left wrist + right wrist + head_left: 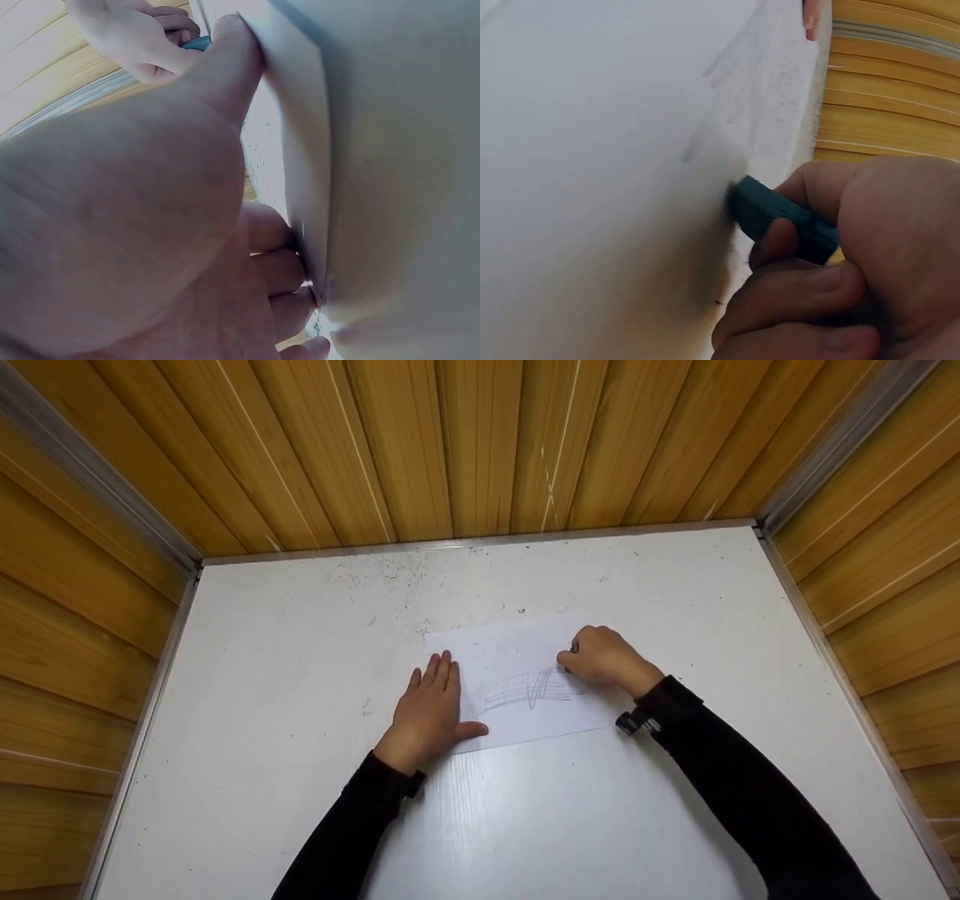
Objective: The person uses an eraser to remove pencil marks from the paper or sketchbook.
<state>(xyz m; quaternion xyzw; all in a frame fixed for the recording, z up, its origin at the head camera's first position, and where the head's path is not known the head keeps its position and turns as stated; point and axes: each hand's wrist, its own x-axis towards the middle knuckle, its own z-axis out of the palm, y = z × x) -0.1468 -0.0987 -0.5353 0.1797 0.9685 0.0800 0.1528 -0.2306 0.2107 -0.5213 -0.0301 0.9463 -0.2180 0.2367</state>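
A white sheet of paper (517, 649) lies on the table, with grey pencil lines (529, 686) curving across its middle. On the sheet's left part rests my left hand (429, 712), fingers straight and thumb spread to the side. My right hand (604, 658) is at the sheet's right edge and pinches a dark green eraser (780, 217) between thumb and curled fingers. In the right wrist view the eraser's end meets the paper beside the pencil strokes. The head view shows only a dark bit of it, since the fingers cover the rest.
The white table (270, 660) has dark crumbs (397, 581) scattered towards its back edge. Wood-patterned panels (480, 450) stand behind it and at both sides. A small black device (634, 722) is strapped at the right wrist.
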